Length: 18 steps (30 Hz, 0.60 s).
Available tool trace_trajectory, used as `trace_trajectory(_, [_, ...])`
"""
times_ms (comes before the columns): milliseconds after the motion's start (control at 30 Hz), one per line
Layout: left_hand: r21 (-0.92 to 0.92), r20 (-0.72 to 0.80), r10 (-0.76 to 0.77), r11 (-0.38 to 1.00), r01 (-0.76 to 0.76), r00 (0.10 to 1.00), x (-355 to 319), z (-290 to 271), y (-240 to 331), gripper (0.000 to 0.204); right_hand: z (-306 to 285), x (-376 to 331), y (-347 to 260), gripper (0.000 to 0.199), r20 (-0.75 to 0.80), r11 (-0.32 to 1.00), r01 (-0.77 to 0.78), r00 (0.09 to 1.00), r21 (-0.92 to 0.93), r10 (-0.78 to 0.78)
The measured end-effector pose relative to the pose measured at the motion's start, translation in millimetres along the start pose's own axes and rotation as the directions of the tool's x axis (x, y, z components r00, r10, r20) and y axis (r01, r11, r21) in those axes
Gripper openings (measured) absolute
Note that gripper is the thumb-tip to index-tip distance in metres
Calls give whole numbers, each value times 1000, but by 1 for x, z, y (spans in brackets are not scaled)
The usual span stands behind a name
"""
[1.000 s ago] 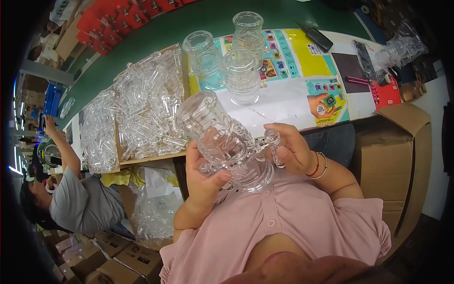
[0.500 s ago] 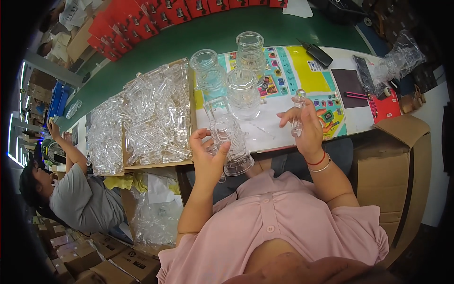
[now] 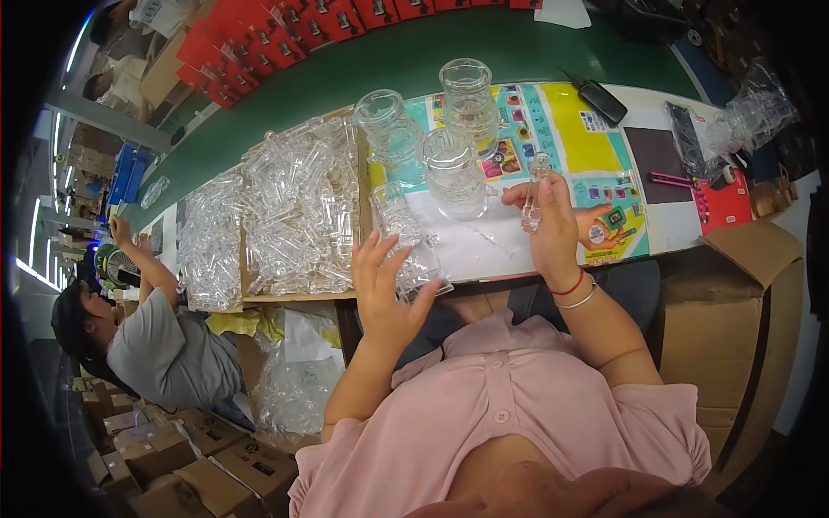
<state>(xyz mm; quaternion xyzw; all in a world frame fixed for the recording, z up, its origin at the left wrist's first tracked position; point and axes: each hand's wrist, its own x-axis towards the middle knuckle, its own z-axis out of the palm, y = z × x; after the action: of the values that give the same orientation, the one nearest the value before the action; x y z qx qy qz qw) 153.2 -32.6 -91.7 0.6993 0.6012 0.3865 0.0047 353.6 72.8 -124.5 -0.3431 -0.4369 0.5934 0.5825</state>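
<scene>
My right hand (image 3: 555, 229) grips a small clear glass tube-like piece (image 3: 529, 211), held upright between thumb and fingers above the table. My left hand (image 3: 386, 298) is spread, its fingers apart, beside a larger clear glass vessel (image 3: 399, 214) with a wide flat base at the table's front edge. Whether the fingertips touch that vessel is hard to tell. Beyond it stand three clear ribbed glass vessels: one at left (image 3: 382, 121), one at the back (image 3: 466, 99) and one nearer (image 3: 453, 177).
Left of the vessels, a cardboard tray (image 3: 361, 186) is heaped with small clear glass pieces. Red boxes (image 3: 285, 43) line the far side. At right lie a black bottle-like object (image 3: 598, 99) and a pink cutter (image 3: 669, 180). An open carton (image 3: 717, 319) stands beside me. Another person (image 3: 164, 345) works at left.
My left hand has opened off the glass vessel, which now rests at the table's edge. The small piece in my right hand has shifted slightly left and up. The view has turned a little.
</scene>
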Motion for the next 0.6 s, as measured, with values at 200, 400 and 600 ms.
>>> trace_trajectory(200, [254,354,149,935,-248,923,4,0,2,59,-2,1,1,33,-28,1000,2,1000,-5,-2])
trace_trajectory(400, [-221,198,-149,956,192,969,58,3,9,76,-4,1,8,32,9,997,83,997,-6,-83])
trace_trajectory(600, [80,147,78,993,-90,986,85,40,4,75,8,-4,3,30,-66,994,3,998,107,4])
